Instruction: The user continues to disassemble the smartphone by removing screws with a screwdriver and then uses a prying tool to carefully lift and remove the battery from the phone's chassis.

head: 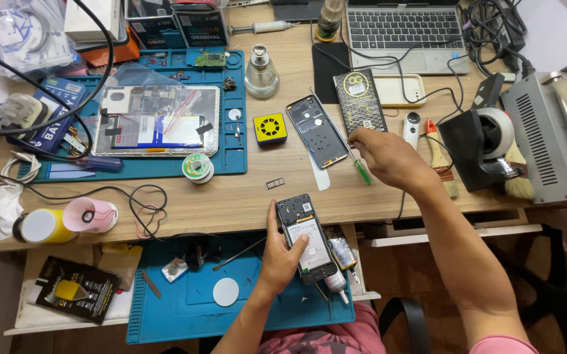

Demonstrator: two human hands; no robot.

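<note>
Head view, left hand (282, 252) gripping phone (306, 237)

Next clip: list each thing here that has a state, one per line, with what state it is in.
Left hand: holds the phone.
Phone: back cover off, insides showing, face down.
Right hand: grips the screwdriver.
Screwdriver: green-handled, tip slanting toward the phone frame.
Phone frame: lying flat on the desk, empty.
Tablet: opened, battery and boards showing, on the blue mat.
Laptop: lid open.
Solder spool: lying flat.
</note>
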